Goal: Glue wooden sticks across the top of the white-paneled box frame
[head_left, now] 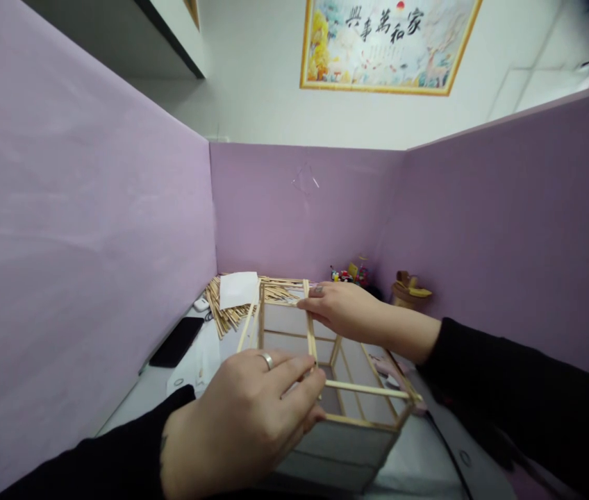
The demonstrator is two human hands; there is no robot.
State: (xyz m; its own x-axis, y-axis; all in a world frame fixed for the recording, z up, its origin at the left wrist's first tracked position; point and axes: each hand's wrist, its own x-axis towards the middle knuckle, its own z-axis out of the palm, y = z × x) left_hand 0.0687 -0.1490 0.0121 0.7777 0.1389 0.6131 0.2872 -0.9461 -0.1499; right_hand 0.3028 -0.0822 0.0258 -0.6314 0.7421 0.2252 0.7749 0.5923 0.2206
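Observation:
A box-shaped frame of thin wooden sticks [364,422] stands in front of me, with pale sheeting on its sides. One light wooden stick [311,337] runs lengthwise across its open top. My left hand [253,406], with a ring on one finger, pinches the near end of that stick, and the fingers partly hide it. At the far end, my right hand [349,309] has its fingers closed around the stick near the back rail. A crosswise stick [367,390] reaches from my left fingertips to the frame's right corner.
Behind the frame lies a pile of loose wooden sticks [226,319] under white paper [239,289]. A black phone [177,342] rests at left. Small colourful figures [349,273] and a brown basket [410,295] stand back right. A cable [445,441] runs at right. Purple panels [299,208] enclose the table.

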